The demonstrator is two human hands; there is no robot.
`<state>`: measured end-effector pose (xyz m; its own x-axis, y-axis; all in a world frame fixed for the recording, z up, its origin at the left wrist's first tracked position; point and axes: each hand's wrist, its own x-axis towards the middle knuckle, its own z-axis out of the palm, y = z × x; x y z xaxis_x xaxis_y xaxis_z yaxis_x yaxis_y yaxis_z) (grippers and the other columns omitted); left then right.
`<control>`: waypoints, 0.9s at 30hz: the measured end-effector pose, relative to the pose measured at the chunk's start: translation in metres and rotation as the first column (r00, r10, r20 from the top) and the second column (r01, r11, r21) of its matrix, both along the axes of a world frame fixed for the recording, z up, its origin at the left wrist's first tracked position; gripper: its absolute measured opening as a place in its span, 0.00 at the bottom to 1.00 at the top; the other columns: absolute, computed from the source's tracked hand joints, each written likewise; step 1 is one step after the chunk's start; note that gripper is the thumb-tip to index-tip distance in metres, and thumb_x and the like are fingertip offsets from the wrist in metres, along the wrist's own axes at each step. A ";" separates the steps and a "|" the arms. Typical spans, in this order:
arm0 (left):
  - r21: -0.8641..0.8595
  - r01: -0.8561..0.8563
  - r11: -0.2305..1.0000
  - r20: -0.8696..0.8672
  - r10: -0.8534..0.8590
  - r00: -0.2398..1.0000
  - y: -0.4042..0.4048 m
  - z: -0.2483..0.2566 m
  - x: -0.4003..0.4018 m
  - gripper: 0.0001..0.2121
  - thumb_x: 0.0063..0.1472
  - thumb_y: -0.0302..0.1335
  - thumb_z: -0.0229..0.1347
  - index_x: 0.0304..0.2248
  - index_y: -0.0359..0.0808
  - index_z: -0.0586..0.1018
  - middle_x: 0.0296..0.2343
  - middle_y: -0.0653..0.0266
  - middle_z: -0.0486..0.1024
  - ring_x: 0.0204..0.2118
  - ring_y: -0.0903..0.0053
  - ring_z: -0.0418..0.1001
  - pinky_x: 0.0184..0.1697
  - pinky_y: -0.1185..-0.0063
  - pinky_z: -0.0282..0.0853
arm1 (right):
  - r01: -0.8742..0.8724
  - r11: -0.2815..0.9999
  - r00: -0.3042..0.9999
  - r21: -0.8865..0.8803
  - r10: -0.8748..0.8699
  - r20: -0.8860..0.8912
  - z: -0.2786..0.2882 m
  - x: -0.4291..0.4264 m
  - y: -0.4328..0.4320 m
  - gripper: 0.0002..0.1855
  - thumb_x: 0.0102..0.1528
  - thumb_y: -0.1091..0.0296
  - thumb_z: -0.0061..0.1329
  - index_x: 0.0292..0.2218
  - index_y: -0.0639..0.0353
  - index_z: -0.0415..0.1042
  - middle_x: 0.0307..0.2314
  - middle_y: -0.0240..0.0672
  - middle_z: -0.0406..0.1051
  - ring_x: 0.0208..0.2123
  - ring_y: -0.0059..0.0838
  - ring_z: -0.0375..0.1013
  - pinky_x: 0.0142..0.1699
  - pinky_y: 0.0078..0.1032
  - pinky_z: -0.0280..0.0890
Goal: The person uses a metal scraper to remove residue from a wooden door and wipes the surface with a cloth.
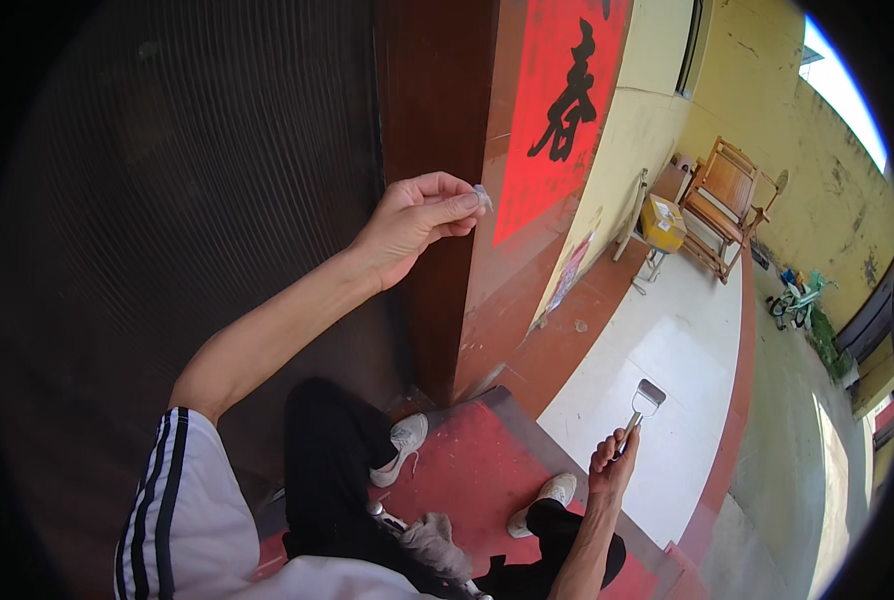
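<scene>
My left hand (427, 220) is raised beside the brown door frame, in front of the tiled pillar. Between its thumb and fingers it pinches a small whitish, crumpled scrap (482, 196). Just right of it, a red paper banner (544, 127) with black brushed writing is fixed to the pillar. Low on the right, my right hand (613, 459) grips the handle of a metal hand scraper (649, 396). This tool has a forked neck and a wide blade that points up and away from me. The blade appears apart from any surface.
Under my shoes is a red mat (484, 480). A grey cloth (439, 546) hangs over a metal bar between my legs. Farther off are a wooden armchair (724, 195), a yellow cardboard box (663, 223) on a stool, and a small green bicycle (799, 300). A dark ribbed door (229, 187) fills the left.
</scene>
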<state>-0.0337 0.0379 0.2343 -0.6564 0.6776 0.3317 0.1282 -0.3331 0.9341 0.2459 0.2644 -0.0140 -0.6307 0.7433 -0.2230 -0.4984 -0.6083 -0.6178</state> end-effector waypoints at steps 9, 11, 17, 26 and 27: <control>-0.220 0.279 0.935 0.277 -0.215 0.937 0.056 -0.120 0.078 0.07 0.54 0.26 0.51 0.32 0.33 0.76 0.29 0.70 0.73 0.31 0.87 0.65 0.38 0.86 0.60 | 0.015 0.930 0.995 0.366 -0.049 0.082 0.026 -0.015 -0.021 0.11 0.54 0.57 0.43 0.27 0.52 0.61 0.16 0.34 0.68 0.13 0.19 0.61 0.18 0.16 0.51; -0.227 0.349 0.909 0.320 -0.268 0.909 0.071 -0.128 0.097 0.09 0.53 0.26 0.51 0.33 0.31 0.76 0.30 0.67 0.74 0.37 0.85 0.67 0.43 0.85 0.59 | -0.014 0.896 0.994 0.443 -0.036 0.104 0.032 -0.014 -0.020 0.12 0.55 0.58 0.41 0.30 0.58 0.66 0.17 0.30 0.67 0.15 0.18 0.64 0.17 0.13 0.52; -0.287 0.453 0.844 0.323 -0.360 0.875 0.087 -0.159 0.123 0.09 0.54 0.24 0.47 0.34 0.31 0.76 0.32 0.66 0.73 0.39 0.84 0.66 0.45 0.82 0.57 | -0.130 0.858 0.991 0.497 0.092 0.100 0.046 -0.025 -0.034 0.15 0.51 0.65 0.48 0.39 0.64 0.68 0.23 0.31 0.70 0.18 0.17 0.66 0.22 0.12 0.56; -0.109 0.471 0.875 0.777 -0.220 0.589 0.099 -0.172 0.137 0.13 0.55 0.30 0.48 0.40 0.36 0.71 0.35 0.67 0.69 0.37 0.83 0.63 0.41 0.81 0.59 | -0.036 0.878 0.995 0.478 -0.015 0.101 0.031 -0.024 -0.031 0.08 0.50 0.66 0.49 0.30 0.61 0.67 0.20 0.28 0.67 0.18 0.15 0.64 0.22 0.12 0.54; -0.052 0.421 0.906 0.833 -0.194 0.518 0.099 -0.173 0.137 0.14 0.55 0.31 0.48 0.41 0.36 0.70 0.36 0.66 0.68 0.38 0.82 0.63 0.42 0.80 0.59 | -0.057 0.891 0.992 0.450 0.001 0.123 0.031 -0.025 -0.032 0.09 0.50 0.66 0.49 0.31 0.61 0.67 0.21 0.29 0.68 0.18 0.15 0.64 0.21 0.12 0.54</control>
<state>0.1032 0.1369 0.0615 -0.3017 0.8658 -0.3992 -0.7692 0.0263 0.6384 0.2209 0.2328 0.0165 -0.6440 0.7627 0.0594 -0.3926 -0.2628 -0.8814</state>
